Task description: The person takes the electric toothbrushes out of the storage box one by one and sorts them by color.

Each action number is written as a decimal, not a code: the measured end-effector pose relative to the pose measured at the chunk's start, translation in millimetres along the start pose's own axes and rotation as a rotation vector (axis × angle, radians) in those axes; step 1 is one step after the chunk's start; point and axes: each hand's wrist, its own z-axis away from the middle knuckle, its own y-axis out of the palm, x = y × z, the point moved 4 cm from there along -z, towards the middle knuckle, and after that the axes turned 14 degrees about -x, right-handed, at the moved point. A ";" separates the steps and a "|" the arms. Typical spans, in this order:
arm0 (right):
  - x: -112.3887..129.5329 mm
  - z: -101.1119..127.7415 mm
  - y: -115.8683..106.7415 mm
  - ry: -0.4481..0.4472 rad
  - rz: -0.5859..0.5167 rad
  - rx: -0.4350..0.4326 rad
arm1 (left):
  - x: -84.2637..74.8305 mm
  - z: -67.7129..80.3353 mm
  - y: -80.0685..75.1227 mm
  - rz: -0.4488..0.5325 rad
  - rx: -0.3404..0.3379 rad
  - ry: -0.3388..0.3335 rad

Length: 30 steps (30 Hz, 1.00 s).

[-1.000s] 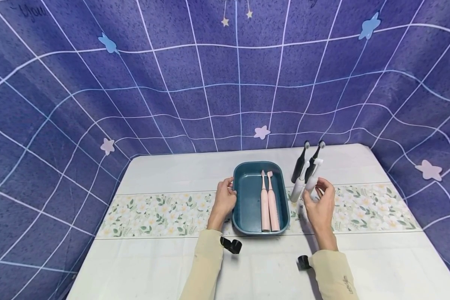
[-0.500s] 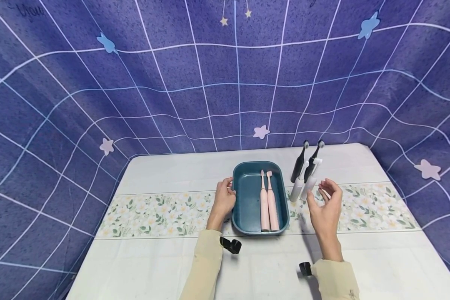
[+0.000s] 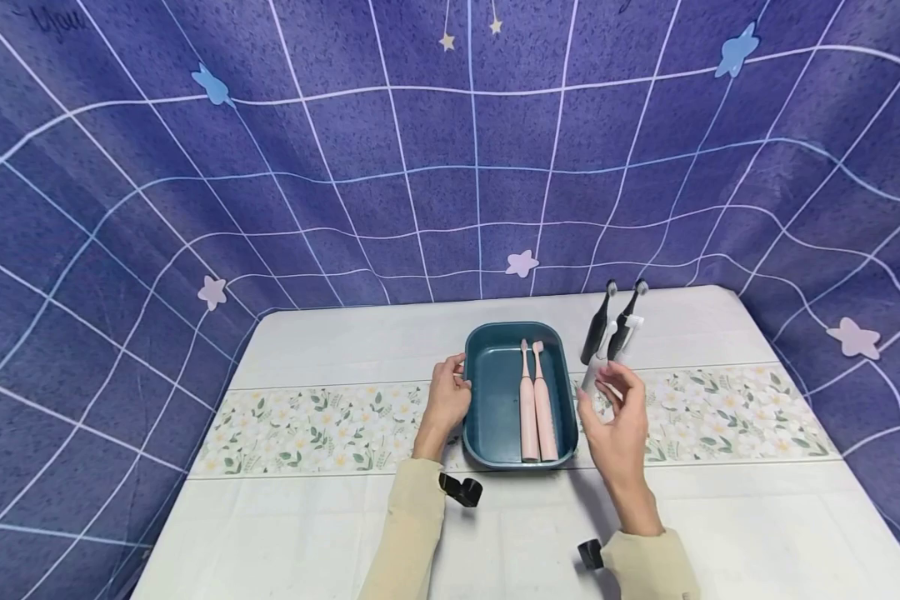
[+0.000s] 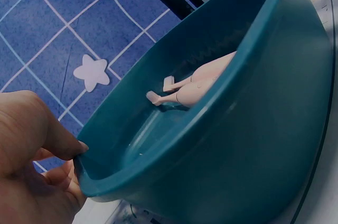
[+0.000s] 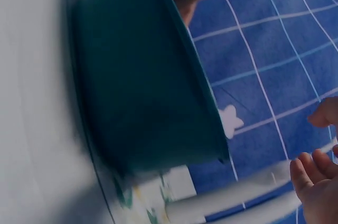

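Floral-banded table (image 3: 307, 533): white toothbrushes (image 3: 592, 379) before black ones (image 3: 596, 335).

The location is presenting as a curtained-off desk station; the views are not establishing whether it is standing in a home or a studio. A draped deep-blue fabric curtain (image 3: 442, 200) with pale grid lines and star motifs is enclosing the white, round-cornered desk (image 3: 521, 533). Slim pink thick-handled toothbrushes (image 3: 528, 417) are suggesting household surroundings; small black wrist-worn cameras (image 3: 471, 492) are indicating a recording setup.
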 end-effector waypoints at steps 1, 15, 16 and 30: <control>0.3 2.1 2.9 0.002 0.006 0.013 | 0.2 0.1 -0.1 0.001 0.000 0.000; -37.9 28.1 36.0 0.166 0.162 0.244 | 0.7 1.2 -1.6 -0.002 -0.003 0.013; -39.4 28.9 38.0 0.183 0.170 0.262 | 0.8 1.2 -1.4 -0.004 -0.004 0.013; -57.0 43.4 61.8 0.216 0.478 0.526 | 1.4 0.2 -0.5 -0.003 0.004 0.012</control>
